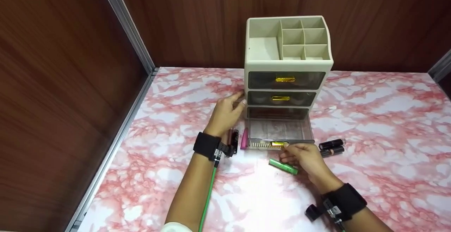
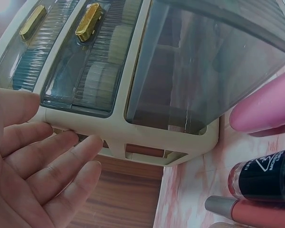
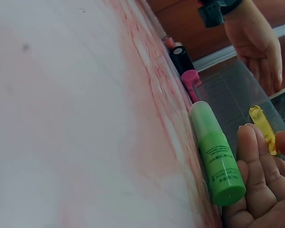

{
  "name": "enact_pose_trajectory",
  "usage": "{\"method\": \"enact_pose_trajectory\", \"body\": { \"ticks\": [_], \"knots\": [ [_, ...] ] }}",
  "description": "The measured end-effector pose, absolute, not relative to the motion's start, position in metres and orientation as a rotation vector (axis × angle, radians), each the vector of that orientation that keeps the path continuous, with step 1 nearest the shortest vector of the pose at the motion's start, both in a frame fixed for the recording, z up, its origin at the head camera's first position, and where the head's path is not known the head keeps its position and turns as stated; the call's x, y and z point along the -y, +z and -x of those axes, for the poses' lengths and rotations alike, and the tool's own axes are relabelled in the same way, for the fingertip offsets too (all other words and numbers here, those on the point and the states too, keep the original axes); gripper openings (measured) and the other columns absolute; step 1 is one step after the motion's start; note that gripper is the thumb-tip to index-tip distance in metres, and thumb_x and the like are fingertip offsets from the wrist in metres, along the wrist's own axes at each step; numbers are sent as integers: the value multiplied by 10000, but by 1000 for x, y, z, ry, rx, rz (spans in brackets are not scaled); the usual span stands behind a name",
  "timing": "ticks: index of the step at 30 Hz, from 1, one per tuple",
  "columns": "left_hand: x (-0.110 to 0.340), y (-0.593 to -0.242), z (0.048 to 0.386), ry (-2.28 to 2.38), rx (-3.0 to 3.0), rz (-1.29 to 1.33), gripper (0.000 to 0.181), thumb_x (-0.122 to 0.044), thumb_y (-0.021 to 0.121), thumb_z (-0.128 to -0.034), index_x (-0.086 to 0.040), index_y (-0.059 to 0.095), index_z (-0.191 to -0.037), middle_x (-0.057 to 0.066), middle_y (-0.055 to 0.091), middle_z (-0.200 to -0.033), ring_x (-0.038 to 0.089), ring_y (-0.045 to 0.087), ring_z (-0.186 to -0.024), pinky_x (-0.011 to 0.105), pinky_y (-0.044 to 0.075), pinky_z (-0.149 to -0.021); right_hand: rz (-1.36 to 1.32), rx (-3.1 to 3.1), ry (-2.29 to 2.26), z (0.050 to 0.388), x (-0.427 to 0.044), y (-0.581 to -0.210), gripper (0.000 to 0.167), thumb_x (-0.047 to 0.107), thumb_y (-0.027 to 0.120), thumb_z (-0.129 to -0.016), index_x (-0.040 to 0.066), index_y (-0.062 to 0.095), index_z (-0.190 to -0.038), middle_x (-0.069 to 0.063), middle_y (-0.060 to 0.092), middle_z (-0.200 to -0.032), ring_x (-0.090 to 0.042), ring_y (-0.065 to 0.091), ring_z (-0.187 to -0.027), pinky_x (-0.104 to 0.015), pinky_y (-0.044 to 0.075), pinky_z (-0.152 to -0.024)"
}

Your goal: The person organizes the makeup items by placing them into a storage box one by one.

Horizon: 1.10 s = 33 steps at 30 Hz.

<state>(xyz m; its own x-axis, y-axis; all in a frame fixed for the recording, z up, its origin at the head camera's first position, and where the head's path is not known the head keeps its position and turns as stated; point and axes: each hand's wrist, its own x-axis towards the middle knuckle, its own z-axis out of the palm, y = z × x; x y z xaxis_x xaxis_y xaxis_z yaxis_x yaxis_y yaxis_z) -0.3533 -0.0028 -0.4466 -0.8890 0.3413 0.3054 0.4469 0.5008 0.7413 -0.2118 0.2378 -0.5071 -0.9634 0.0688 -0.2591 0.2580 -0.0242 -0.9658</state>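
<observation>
A cream drawer unit (image 1: pixel 289 63) stands with its bottom drawer (image 1: pixel 278 129) pulled out; the upper two are closed. My left hand (image 1: pixel 225 115) touches the unit's left side, its fingers extended against the frame in the left wrist view (image 2: pixel 52 161). At the bottom drawer's gold handle (image 1: pixel 278 144), my right hand (image 1: pixel 306 159) has thumb and fingertips on either side, pinching it, as the right wrist view shows the handle (image 3: pixel 262 128) between them. A green tube (image 1: pixel 283 166) lies on the table just in front of the right hand's fingers.
Left of the drawer lie a pink item (image 1: pixel 244 139) and dark cosmetic tubes (image 1: pixel 233 140). Two black tubes (image 1: pixel 332 147) lie to its right. Wooden panels (image 1: pixel 197 24) stand behind and at the left of the marbled table (image 1: pixel 169 119).
</observation>
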Motion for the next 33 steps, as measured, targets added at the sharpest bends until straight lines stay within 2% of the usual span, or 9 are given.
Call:
{"method": "enact_pose_trajectory", "body": {
  "ticks": [20, 27, 30, 33],
  "knots": [
    [3, -450, 355, -1329, 2618, 694, 432, -270, 575, -989, -55, 559, -1364, 74, 554, -1370, 154, 500, -1258, 274, 354, -1060, -237, -2128, -2091, 214, -244, -514, 354, 186, 645, -953, -158, 650, -1038, -159, 711, -818, -220, 699, -704, -319, 571, -663],
    [8, -449, 355, -1405, 2642, 658, 431, -261, 580, -988, -76, 553, -1376, 74, 603, -1309, 116, 653, -989, 267, 512, -860, 23, -2276, -1905, 211, -261, -502, 374, 195, 617, -970, -158, 640, -1091, -229, 697, -901, -298, 700, -782, -395, 574, -722],
    [10, -447, 354, -1385, 2656, 643, 407, -254, 578, -990, -71, 574, -1354, 77, 606, -1303, 102, 643, -989, 258, 506, -866, 148, -2421, -1771, 209, -271, -488, 359, 233, 613, -974, -101, 673, -1088, -184, 709, -884, -284, 696, -786, -392, 572, -734],
    [11, -444, 354, -1357, 2676, 640, 406, -268, 568, -995, -70, 577, -1349, 66, 596, -1315, 98, 645, -871, 256, 512, -823, 248, -2551, -1728, 207, -281, -471, 295, 210, 608, -977, -55, 699, -1069, -124, 715, -862, -244, 687, -776, -374, 569, -724]
  ]
}}
